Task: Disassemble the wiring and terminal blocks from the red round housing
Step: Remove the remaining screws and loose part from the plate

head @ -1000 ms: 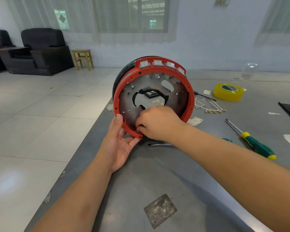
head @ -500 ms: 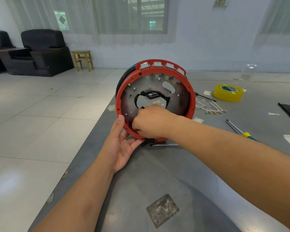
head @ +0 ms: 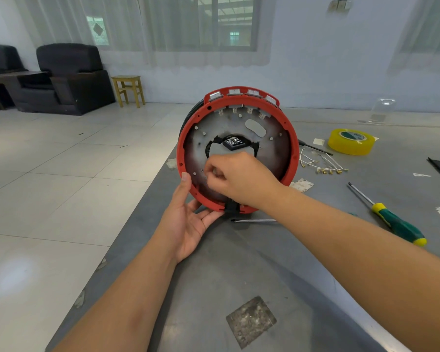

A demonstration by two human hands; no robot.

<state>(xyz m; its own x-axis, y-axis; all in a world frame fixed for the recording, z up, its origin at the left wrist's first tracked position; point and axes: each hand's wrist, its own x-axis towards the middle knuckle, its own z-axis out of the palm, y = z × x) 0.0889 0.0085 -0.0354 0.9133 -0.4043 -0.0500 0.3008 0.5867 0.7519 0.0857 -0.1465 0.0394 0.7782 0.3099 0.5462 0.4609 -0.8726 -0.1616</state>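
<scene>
Standing on edge near the left border of the grey counter (head: pixel 302 270): red round housing (head: pixel 294 158), open face toward the camera, grey metal plate (head: pixel 272 151) inside, ragged central opening with a small black part (head: pixel 234 143) showing through. Along the top rim, four pale terminal blocks (head: pixel 234 92) in a row. Left hand (head: pixel 188 219) cupped under the lower left rim, fingers relaxed and spread, thumb up against the red edge. Right hand (head: pixel 239 177) over the plate's lower middle, fingers curled and pinched together against the plate; whatever sits between them too hidden to tell. Right forearm across the lower right of the housing, covering part of the rim and of a loose metal shaft (head: pixel 252 220) lying just in front. To the right of the housing, on the counter: a bundle of white wires (head: pixel 320 165) with brass ends, one roll of yellow tape (head: pixel 351 141), one green-and-yellow screwdriver (head: pixel 389 215), a thin black tool (head: pixel 314 147) between housing and tape, scraps of pale paper (head: pixel 301 185), a clear plastic cover (head: pixel 379 113) at the far edge. A worn square patch (head: pixel 250 321) on the counter near the camera. Beyond, pale tiled floor (head: pixel 61 174), two dark armchairs (head: pixel 69 77), one yellow stool (head: pixel 128 90), curtained window (head: pixel 201 24), pale wall.
</scene>
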